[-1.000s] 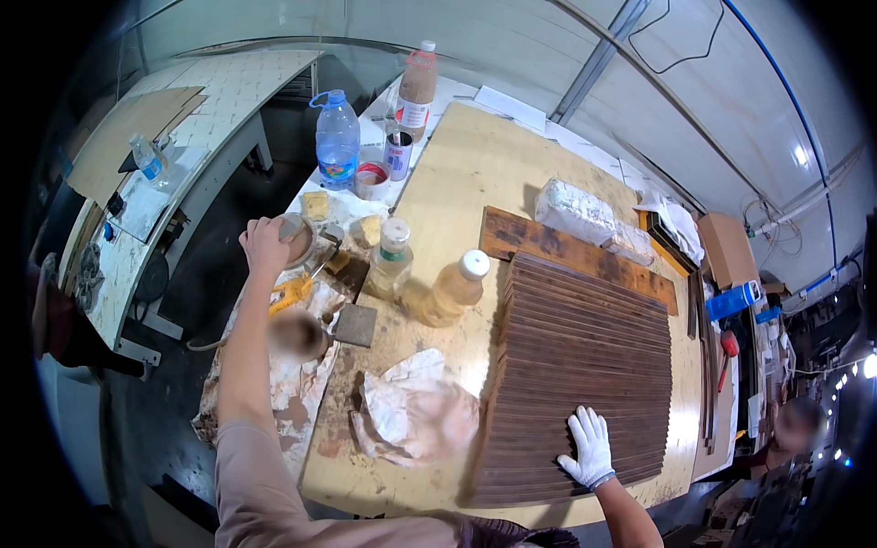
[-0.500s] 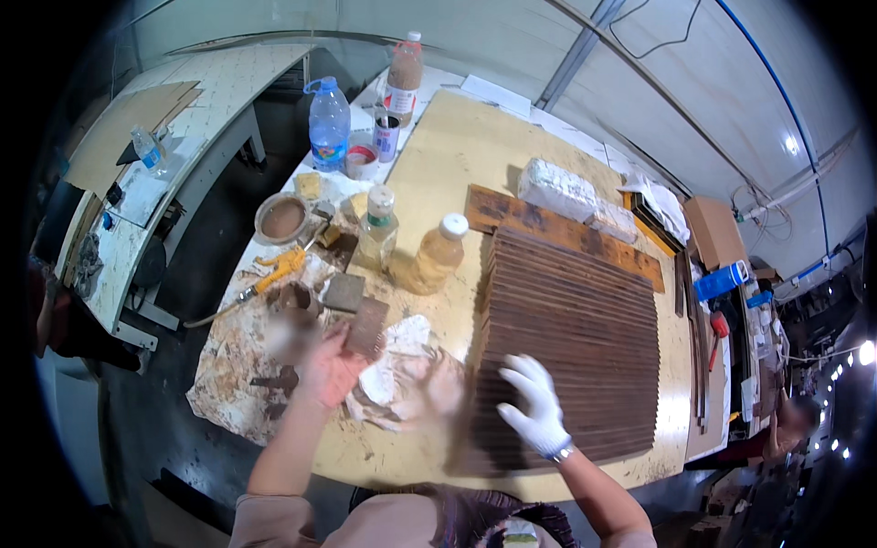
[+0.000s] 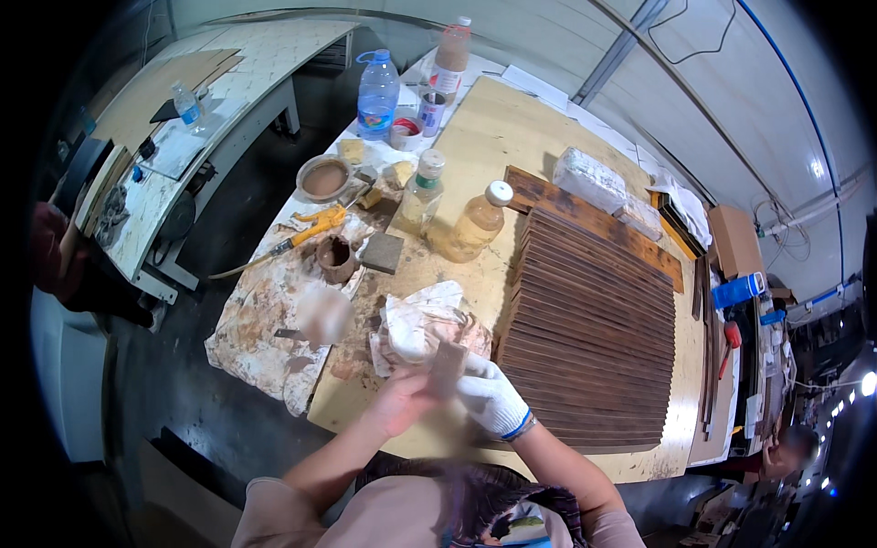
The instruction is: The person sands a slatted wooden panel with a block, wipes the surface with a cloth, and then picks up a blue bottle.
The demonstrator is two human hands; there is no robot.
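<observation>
My bare left hand [image 3: 404, 402] grips a brown rectangular pad [image 3: 448, 367] in front of my body, slightly blurred. My right hand [image 3: 493, 398], in a white knit glove with a blue cuff, meets the pad's right edge, its fingers closed against it and partly hidden. Just beyond the two hands lies a crumpled, brown-stained white cloth [image 3: 422, 320]. To the right, dark brown ridged wood strips [image 3: 598, 338] lie side by side in a broad stack. A grey square block [image 3: 382, 253] rests past the cloth, beside a brown-smeared cup [image 3: 337, 260].
Two bottles of liquid, one green-necked [image 3: 420, 196] and one amber [image 3: 477, 224], stand mid-table. A bowl of brown liquid [image 3: 323, 178] and a yellow air gun [image 3: 320, 221] are at left. White-wrapped bundles [image 3: 589, 181] lie on a stained board [image 3: 539, 196]. Another person [image 3: 64, 256] is far left.
My left hand has brought the brown pad right and nearer to me. My gloved right hand has left the wood strips and come to the pad. The view has shifted.
</observation>
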